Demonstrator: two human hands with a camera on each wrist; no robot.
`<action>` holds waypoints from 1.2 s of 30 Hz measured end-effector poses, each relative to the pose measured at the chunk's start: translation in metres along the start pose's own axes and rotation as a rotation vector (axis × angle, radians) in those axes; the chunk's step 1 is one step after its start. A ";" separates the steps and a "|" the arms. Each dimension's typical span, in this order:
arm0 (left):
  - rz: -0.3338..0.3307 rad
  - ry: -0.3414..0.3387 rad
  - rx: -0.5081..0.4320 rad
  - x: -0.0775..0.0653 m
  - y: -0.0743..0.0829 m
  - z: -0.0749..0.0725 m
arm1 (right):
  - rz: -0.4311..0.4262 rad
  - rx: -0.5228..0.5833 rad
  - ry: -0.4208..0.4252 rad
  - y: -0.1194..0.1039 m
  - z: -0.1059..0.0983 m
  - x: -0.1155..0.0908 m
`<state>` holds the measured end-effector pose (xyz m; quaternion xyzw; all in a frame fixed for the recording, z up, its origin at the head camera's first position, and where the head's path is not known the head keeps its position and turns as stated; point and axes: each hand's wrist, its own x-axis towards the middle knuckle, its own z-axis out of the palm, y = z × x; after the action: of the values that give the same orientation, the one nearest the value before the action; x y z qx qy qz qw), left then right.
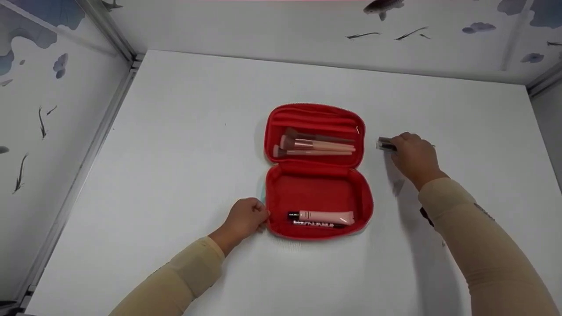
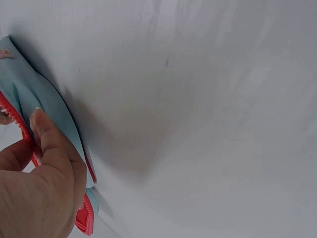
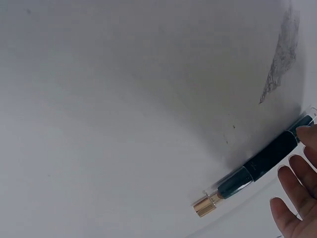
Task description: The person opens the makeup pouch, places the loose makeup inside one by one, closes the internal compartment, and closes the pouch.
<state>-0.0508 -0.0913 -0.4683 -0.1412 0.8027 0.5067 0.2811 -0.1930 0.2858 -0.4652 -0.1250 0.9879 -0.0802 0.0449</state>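
An open makeup bag [image 1: 318,193], red inside and light blue outside, lies on the table. My left hand [image 1: 246,217] pinches the left rim of its lower half; the left wrist view shows thumb and fingers at the red zip edge [image 2: 20,121]. In the lower half are a pink squeeze tube [image 1: 327,217] with a black cap and a slim tube [image 1: 317,224] with dark print. Several makeup brushes [image 1: 318,145] lie in the upper half. Right of the bag, my right hand [image 1: 415,156] holds a dark cosmetic tube [image 3: 270,157] with a clear casing and a gold end.
The white table [image 1: 184,131] extends around the bag. Printed wall panels [image 1: 263,30] border it at the back and left. A grey smudge [image 3: 283,57] marks the table near my right hand.
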 end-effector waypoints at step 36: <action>0.034 0.024 -0.030 -0.002 -0.001 0.001 | -0.075 -0.108 -0.029 0.000 0.010 0.007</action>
<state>-0.0484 -0.0907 -0.4686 -0.1378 0.8005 0.5217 0.2608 -0.1983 0.2823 -0.4756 -0.1655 0.9846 -0.0265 0.0492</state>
